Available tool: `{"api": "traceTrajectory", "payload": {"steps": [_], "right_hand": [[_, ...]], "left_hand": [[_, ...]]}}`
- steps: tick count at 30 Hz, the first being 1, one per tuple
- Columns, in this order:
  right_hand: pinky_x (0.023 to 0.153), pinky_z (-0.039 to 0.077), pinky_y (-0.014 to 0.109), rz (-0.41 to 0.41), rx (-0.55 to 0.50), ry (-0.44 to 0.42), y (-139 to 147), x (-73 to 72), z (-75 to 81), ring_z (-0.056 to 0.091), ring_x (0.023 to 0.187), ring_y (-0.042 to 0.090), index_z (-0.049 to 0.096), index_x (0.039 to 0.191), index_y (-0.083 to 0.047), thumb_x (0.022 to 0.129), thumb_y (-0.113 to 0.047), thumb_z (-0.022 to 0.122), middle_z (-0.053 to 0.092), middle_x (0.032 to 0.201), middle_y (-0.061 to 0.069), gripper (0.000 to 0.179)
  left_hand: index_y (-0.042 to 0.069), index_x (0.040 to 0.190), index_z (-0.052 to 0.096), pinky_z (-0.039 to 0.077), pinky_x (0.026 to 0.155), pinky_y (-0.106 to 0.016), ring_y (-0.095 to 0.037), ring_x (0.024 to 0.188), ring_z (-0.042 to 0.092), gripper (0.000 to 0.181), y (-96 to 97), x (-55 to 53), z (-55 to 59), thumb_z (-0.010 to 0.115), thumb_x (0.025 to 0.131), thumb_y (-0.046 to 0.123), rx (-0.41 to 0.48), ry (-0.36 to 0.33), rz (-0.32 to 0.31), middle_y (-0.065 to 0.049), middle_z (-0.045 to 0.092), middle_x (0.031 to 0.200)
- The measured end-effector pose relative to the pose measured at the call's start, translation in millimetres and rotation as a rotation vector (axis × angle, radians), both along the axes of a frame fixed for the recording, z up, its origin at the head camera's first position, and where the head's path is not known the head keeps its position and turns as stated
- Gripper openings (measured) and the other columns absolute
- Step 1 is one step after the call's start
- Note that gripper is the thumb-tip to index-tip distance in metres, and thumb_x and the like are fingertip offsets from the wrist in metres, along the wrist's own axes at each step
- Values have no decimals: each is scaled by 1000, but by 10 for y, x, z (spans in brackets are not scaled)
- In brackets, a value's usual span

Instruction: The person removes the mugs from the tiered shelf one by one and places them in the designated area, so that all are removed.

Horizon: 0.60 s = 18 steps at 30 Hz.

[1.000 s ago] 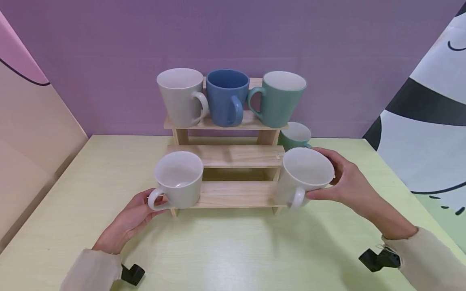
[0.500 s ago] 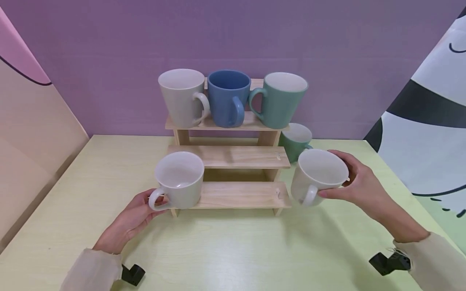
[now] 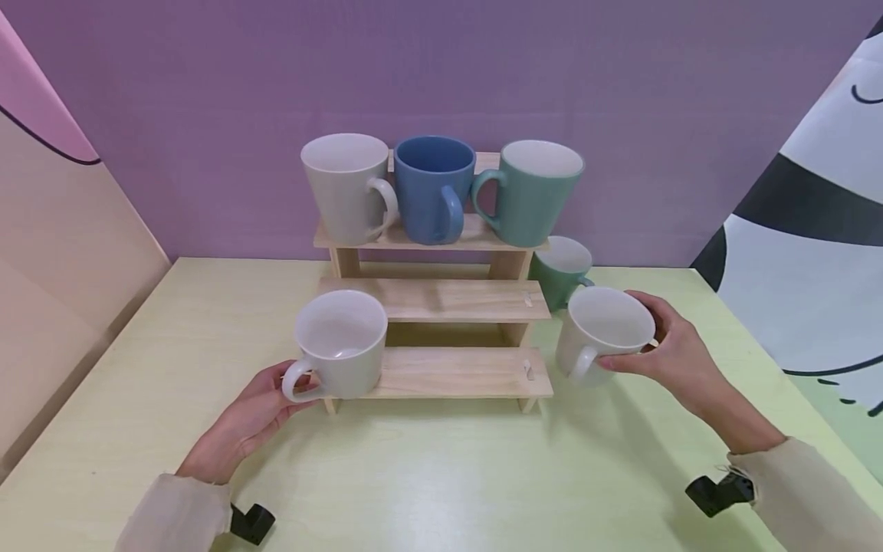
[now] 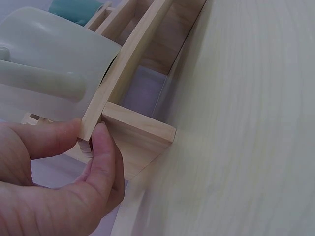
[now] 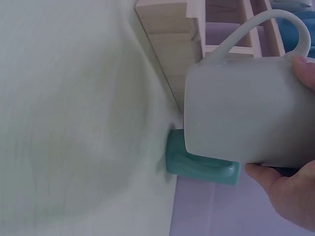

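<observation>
My left hand (image 3: 241, 422) is at the left end of the three-tier wooden rack (image 3: 455, 372). In the left wrist view, its thumb and fingers pinch the end of the bottom shelf board (image 4: 101, 105). A white mug (image 3: 355, 368) stands on that board's left end, handle towards the hand. To the right of the rack, my right hand (image 3: 679, 364) grips another white mug (image 3: 576, 345) by its side, thumb near the handle. This mug (image 5: 241, 113) is held above the table, slightly tilted, apart from the rack.
On the top shelf stand a white mug (image 3: 345, 199), a blue mug (image 3: 424, 199) and a green mug (image 3: 534, 203). Another green mug (image 3: 555, 284) is on the table behind the rack's right end. A purple wall (image 3: 441, 69) closes off the back.
My right hand has carried its white mug rightwards, away from the bottom shelf's right end, then drifted slightly back left. My left hand and the other mugs have stayed in place.
</observation>
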State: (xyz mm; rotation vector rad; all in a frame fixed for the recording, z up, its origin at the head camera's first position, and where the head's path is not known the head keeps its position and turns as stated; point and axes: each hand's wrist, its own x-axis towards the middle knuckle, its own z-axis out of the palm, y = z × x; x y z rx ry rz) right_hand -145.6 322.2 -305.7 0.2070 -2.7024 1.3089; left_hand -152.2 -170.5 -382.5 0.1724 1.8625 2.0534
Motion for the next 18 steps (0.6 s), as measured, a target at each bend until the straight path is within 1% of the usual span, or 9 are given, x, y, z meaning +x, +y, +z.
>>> {"api": "traceTrajectory", "payload": {"steps": [4,7,10,14,18], "right_hand": [[74,47,8,-19,5,15,-17,-65,-73,47,99,-1,31,143,-3,71,-6,83,45,122,-8,89],[75,46,5,-27,-6,10,-31,-105,-119,46,100,-1,30,143,-2,70,-7,83,45,123,-3,90],[77,45,3,-32,-28,-1,-49,-145,-157,46,102,0,29,143,-1,71,-8,83,44,126,3,90],[79,44,2,-48,-46,-9,-75,-210,-206,44,104,4,28,143,0,73,-10,82,42,130,10,89],[79,42,1,-64,-46,-22,-92,-277,-253,44,110,12,27,144,-1,74,-13,82,40,135,15,90]], "left_hand": [[4,109,50,53,89,-18,-5,93,57,17,-7,4,1,51,93,-3,-8,1,0,2,49,101],[3,111,50,53,89,-19,-5,94,57,18,-8,6,3,51,94,-1,-24,-5,9,2,49,104],[2,112,49,52,90,-19,-5,94,57,19,-5,6,5,52,93,-1,-24,-9,11,2,49,103],[1,114,48,52,91,-20,-5,95,57,21,-7,5,3,52,93,-1,-18,-7,13,3,50,104],[-1,116,47,52,91,-19,-5,96,58,23,-5,6,5,52,94,0,-22,-7,10,2,50,106]]}}
